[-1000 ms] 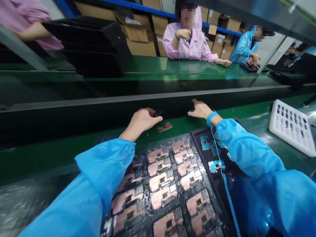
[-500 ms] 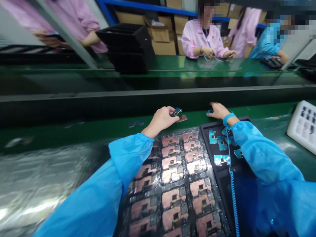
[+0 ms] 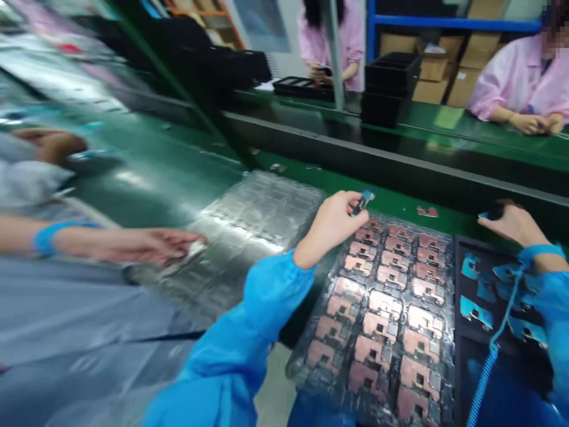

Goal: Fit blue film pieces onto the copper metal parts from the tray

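Note:
My left hand [image 3: 334, 224] pinches a small blue-and-dark circuit board [image 3: 365, 200], raised above the far end of a clear plastic tray [image 3: 370, 279]. Copper-coloured boards sit in rows in that tray's pockets. Further right, my right hand [image 3: 515, 224] is closed on a small dark circuit board [image 3: 492, 212], blurred and partly covered by the fingers. Below it lies a black tray [image 3: 464, 356] with several loose blue boards [image 3: 475, 311]. A single copper-coloured board [image 3: 427, 212] rests on the green bench between my hands.
A co-worker's hand [image 3: 151, 244] reaches in from the left over other clear trays [image 3: 267, 207]. My blue coiled wrist cord [image 3: 482, 382] crosses the black tray. A dark ledge [image 3: 400, 157] bounds the bench; people in pink sit beyond it, near stacked black boxes [image 3: 389, 89].
My view has swung left, bringing the co-worker's arm and the left trays into sight. My left hand has moved off from the loose copper-coloured board, still gripping its board. My right hand stays closed.

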The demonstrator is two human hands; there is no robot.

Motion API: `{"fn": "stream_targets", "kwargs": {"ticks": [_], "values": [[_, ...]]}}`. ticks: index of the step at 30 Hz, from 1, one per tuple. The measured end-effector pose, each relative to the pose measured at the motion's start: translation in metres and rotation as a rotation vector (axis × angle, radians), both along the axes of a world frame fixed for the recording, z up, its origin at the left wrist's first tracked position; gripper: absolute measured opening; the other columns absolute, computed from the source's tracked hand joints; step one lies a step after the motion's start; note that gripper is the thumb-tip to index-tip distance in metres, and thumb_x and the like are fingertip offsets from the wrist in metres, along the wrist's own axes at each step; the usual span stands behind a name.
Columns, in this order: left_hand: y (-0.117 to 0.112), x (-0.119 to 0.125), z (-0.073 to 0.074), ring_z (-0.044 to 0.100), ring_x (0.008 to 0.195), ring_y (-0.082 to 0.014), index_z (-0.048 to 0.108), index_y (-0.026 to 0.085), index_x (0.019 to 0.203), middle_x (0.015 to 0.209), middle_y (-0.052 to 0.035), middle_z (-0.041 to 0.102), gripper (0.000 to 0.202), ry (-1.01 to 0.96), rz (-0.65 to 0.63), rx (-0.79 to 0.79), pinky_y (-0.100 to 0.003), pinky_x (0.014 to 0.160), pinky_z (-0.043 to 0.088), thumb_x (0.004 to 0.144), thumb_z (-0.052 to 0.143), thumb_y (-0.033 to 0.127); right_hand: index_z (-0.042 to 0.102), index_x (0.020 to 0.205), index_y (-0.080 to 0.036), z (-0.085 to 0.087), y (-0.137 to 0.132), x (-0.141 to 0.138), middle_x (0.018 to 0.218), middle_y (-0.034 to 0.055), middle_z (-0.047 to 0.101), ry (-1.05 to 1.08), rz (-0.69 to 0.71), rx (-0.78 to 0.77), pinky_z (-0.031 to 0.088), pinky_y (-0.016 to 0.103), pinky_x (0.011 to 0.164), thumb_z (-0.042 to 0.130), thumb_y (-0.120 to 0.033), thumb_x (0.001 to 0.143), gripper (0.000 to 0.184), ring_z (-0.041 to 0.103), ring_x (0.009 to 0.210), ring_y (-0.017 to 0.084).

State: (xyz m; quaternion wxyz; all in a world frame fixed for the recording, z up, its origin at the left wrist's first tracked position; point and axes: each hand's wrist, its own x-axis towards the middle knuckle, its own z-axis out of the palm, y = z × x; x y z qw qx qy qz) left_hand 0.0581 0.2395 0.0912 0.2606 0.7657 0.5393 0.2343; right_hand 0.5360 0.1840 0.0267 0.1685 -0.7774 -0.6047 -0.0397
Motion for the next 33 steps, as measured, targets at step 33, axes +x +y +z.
{"fn": "stream_targets", "kwargs": {"ticks": [33], "values": [[-0.074,-0.086,-0.082,0.064,0.126,-0.0392,0.067,0.025,0.140,0.136,-0.0144,0.074,0.043,0.138,0.120,0.280,-0.055,0.114,0.051,0.108,0.042,0.039,0.058,0.151,-0.019,0.048,0.086,-0.260,0.147,0.0130,0.068,0.014,0.351,-0.281,0.053,0.037,0.112,0.062,-0.043,0.109,0.049,0.067,0.131,0.026]]}}
